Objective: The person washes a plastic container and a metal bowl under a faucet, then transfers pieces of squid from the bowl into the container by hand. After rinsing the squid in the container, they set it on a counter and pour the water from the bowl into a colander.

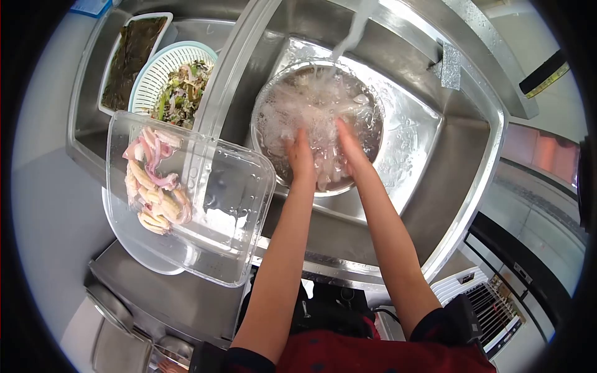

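A round metal bowl (380, 118) stands in the right-hand sink, full of bubbling water with pale pieces in it. A stream of water (353, 34) falls into it from above. My left hand (301, 154) is in the near left part of the bowl, and my right hand (350, 144) is a little to its right. Both hands are partly under the foamy water, their fingertips hidden. Whether either holds anything cannot be seen. Left of the bowl, a clear plastic container (217, 248) rests across the sink edge with pale pink and yellowish meat pieces (152, 180) at its left end.
A pale blue-white colander (144, 81) of food scraps sits in the left sink, beside a white tray (166, 23) with dark green sheets. The sink's front rim (348, 271) runs below my forearms. A round white lid or bowl (146, 258) lies under the clear container.
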### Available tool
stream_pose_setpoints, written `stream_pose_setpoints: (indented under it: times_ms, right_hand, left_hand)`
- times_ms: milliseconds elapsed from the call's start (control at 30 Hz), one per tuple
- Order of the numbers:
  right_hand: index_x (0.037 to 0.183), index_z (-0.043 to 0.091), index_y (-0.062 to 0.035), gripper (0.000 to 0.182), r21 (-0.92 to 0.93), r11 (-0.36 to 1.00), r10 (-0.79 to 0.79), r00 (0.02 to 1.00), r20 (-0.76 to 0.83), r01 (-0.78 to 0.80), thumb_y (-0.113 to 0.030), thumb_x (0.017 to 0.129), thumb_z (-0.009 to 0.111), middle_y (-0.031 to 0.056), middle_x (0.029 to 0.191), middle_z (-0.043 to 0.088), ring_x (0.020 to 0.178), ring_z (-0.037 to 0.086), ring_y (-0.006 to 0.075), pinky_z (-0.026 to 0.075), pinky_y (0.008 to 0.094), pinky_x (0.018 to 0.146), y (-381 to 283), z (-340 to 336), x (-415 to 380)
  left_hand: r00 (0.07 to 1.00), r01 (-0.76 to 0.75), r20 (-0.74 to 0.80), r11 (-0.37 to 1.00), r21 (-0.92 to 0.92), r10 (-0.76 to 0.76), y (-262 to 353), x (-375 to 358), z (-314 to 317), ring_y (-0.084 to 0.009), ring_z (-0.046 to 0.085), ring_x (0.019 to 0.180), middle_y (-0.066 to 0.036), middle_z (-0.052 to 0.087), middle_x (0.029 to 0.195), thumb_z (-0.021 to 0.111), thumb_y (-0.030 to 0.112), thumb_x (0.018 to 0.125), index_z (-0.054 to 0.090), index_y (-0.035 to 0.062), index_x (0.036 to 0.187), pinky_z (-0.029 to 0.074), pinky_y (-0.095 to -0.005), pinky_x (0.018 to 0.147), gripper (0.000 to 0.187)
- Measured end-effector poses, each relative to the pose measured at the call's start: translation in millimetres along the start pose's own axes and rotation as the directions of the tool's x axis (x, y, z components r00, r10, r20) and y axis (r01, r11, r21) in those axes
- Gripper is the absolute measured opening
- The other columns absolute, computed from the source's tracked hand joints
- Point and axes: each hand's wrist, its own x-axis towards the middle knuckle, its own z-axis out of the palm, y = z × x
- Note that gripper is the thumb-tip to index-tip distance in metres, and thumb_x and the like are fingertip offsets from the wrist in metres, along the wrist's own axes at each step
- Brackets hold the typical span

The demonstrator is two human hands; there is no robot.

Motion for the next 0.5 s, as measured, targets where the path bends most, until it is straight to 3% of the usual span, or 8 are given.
stream_pose_setpoints:
  times_ms: [33,67,100,133,167,233,367,500]
  right_hand:
    - [0.115,0.042,-0.0062,0.052,0.129,0.991,-0.065,0.975,0.213,0.038,-0.045,0.080,0.045,0.0107,0.111,0.047,0.098,0.047,0.0220,0.042,0.0348,0.079,1,-2,3]
    - [0.115,0.042,-0.0062,0.052,0.128,0.991,-0.063,0.975,0.215,0.036,-0.045,0.080,0.045,0.0107,0.111,0.047,0.098,0.047,0.0220,0.042,0.0348,0.079,5,-1,4]
    - [0.110,0.046,-0.0065,0.046,0.218,0.968,0.083,0.976,0.201,-0.127,-0.041,0.080,0.047,0.0094,0.104,0.050,0.091,0.050,0.0207,0.044,0.0328,0.074,8,4,4]
    - [0.104,0.050,-0.0067,0.040,0.305,0.910,0.226,0.953,0.202,-0.281,-0.038,0.080,0.048,0.0081,0.097,0.053,0.084,0.053,0.0193,0.045,0.0307,0.070,11,8,4]
    - [0.104,0.050,-0.0067,0.040,0.304,0.911,0.224,0.953,0.205,-0.280,-0.038,0.080,0.048,0.0081,0.097,0.053,0.084,0.053,0.0193,0.045,0.0307,0.070,13,10,3]
    - [0.107,0.048,-0.0016,0.041,0.319,0.945,0.061,0.997,0.053,-0.075,-0.027,0.076,0.053,0.0102,0.103,0.050,0.091,0.048,0.0204,0.040,0.0316,0.078,17,13,-1]
    - [0.100,0.051,-0.0017,0.032,0.486,0.872,-0.095,0.995,0.040,0.064,-0.022,0.075,0.053,0.0089,0.097,0.051,0.084,0.049,0.0187,0.041,0.0288,0.074,8,20,-24]
    - [0.096,0.051,-0.0009,0.027,0.671,0.718,-0.145,0.983,-0.114,0.184,-0.018,0.075,0.052,0.0079,0.092,0.052,0.082,0.051,0.0174,0.042,0.0275,0.072,-7,24,-50]
  left_hand:
    - [0.991,0.104,0.092,0.994,-0.017,-0.102,3,3,2,-0.0258,0.043,0.101,-0.017,0.043,0.112,0.052,0.036,0.077,0.045,-0.0041,0.107,0.033,-0.0331,0.087,0.050]
    - [0.963,0.207,0.183,0.978,-0.025,-0.199,5,3,2,-0.0232,0.049,0.090,-0.015,0.049,0.103,0.052,0.033,0.076,0.051,-0.0038,0.097,0.037,-0.0319,0.081,0.043]
    - [0.963,0.207,0.180,0.978,-0.026,-0.199,4,2,3,-0.0232,0.049,0.090,-0.015,0.049,0.103,0.052,0.033,0.076,0.051,-0.0038,0.097,0.037,-0.0319,0.081,0.043]
    - [0.969,0.191,0.180,0.973,-0.130,-0.167,3,0,5,-0.0193,0.050,0.081,-0.009,0.049,0.090,0.053,0.031,0.076,0.052,0.0002,0.090,0.040,-0.0302,0.072,0.034]
    - [0.975,0.173,0.177,0.957,-0.233,-0.133,3,-1,7,-0.0154,0.051,0.071,-0.004,0.049,0.077,0.054,0.029,0.076,0.053,0.0041,0.082,0.044,-0.0285,0.063,0.026]
    - [0.976,0.178,0.181,0.926,-0.333,-0.122,15,-10,6,-0.0159,0.051,0.073,-0.005,0.050,0.079,0.053,0.027,0.075,0.053,0.0039,0.085,0.044,-0.0285,0.064,0.025]
    - [0.969,0.196,0.236,0.823,-0.533,-0.078,35,-30,8,-0.0167,0.052,0.078,-0.006,0.052,0.085,0.051,0.024,0.075,0.053,0.0032,0.091,0.044,-0.0280,0.068,0.027]
    - [0.965,0.139,0.261,0.887,-0.440,-0.022,49,-50,8,-0.0167,0.052,0.079,-0.007,0.053,0.088,0.050,0.024,0.075,0.053,0.0015,0.095,0.043,-0.0280,0.071,0.030]
